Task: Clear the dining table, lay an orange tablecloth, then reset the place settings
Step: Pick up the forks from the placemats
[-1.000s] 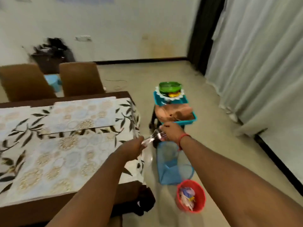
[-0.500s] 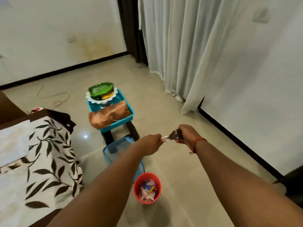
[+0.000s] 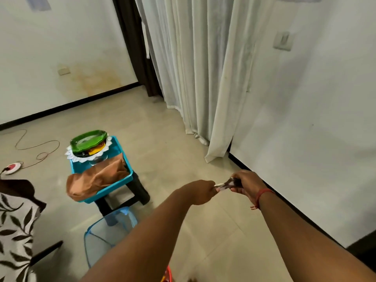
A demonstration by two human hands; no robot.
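Observation:
Both hands hold a small bundle of metal cutlery (image 3: 223, 185) out over the floor. My left hand (image 3: 200, 191) grips its handle end and my right hand (image 3: 245, 185) grips the other end. To the left, a blue tray (image 3: 122, 157) sits on a black stool (image 3: 140, 191). In the tray lie a folded orange cloth (image 3: 97, 178) and a green plate (image 3: 88, 140) stacked on a white doily. The corner of the dining table, under a leaf-patterned cloth (image 3: 14, 226), shows at the lower left.
A pale blue mesh basket (image 3: 105, 233) stands on the floor below the stool. A red bin's rim (image 3: 167, 274) peeks out under my left arm. White curtains (image 3: 199, 78) hang ahead; a white wall runs along the right. A cable and a round switch (image 3: 14, 166) lie at the left.
My view has swung right, away from the table and its chairs toward the curtain and wall. Both hands kept hold of the cutlery and moved right with it, clear of the table.

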